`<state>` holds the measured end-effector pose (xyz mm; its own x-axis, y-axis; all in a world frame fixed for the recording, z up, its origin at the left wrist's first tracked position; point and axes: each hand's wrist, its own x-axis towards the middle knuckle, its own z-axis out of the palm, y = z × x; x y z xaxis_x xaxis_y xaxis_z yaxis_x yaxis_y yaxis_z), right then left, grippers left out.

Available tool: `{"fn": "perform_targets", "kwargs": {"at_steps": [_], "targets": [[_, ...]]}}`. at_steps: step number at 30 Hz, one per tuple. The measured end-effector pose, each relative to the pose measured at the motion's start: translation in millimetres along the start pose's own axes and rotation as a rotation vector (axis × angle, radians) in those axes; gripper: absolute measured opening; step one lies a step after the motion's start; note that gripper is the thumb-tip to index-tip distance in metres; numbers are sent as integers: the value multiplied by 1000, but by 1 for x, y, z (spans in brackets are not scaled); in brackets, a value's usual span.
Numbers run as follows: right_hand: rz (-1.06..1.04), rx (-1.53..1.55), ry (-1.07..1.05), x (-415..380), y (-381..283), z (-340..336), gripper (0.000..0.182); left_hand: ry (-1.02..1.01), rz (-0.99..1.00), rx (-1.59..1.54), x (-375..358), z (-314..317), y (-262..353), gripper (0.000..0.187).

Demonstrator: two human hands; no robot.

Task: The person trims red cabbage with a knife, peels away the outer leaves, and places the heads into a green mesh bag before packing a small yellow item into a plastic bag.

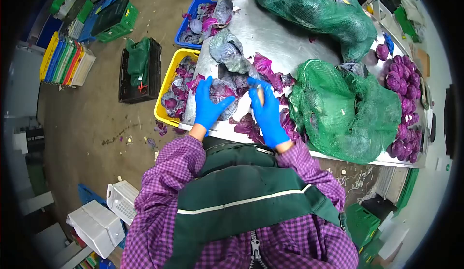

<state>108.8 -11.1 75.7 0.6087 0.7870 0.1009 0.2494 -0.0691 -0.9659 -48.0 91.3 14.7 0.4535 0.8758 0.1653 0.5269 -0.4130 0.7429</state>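
Note:
My left hand (209, 106), in a blue glove, has its thumb and fingers spread beside loose red cabbage leaves (225, 91) at the table's left edge. My right hand (268, 119), gloved too, is bent around a small tan object (261, 95) that looks like a handle; the rest of it is hidden. Between and beyond the hands lie dull outer leaves (227, 50) and brighter purple leaves (263, 65). More torn purple leaves (247, 125) lie under and beside my right hand.
A green net bag (345, 112) lies to the right, and a fuller net bag (309, 8) behind it. Trimmed red cabbages (405, 83) line the metal table's (275, 30) right side. A yellow crate (162, 106) and a blue crate (180, 33) of leaves stand left; a black crate (128, 95) is on the floor.

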Motion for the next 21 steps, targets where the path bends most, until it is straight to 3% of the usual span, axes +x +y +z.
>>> {"fn": "perform_targets", "kwargs": {"at_steps": [1,3,4,5,7,15,21], "targets": [[-4,46,-111,-23,-1,-4,35,-7,-4,7,4,-1,-8,80],[418,190,-366,-41,-23,-13,33,-35,-180,-409,9,-10,-14,83],[253,217,-290,-45,-8,-5,33,-60,-157,-278,7,-15,-15,80],[257,231,-292,-48,11,1,33,-61,-158,-264,7,-19,-16,80],[429,263,-448,-54,50,12,34,-13,-501,-800,5,-28,-21,76],[507,185,-464,-36,58,21,32,30,-523,-634,7,-22,-16,75],[367,32,-471,-25,51,22,25,81,-487,-595,15,-11,-11,75]]}}
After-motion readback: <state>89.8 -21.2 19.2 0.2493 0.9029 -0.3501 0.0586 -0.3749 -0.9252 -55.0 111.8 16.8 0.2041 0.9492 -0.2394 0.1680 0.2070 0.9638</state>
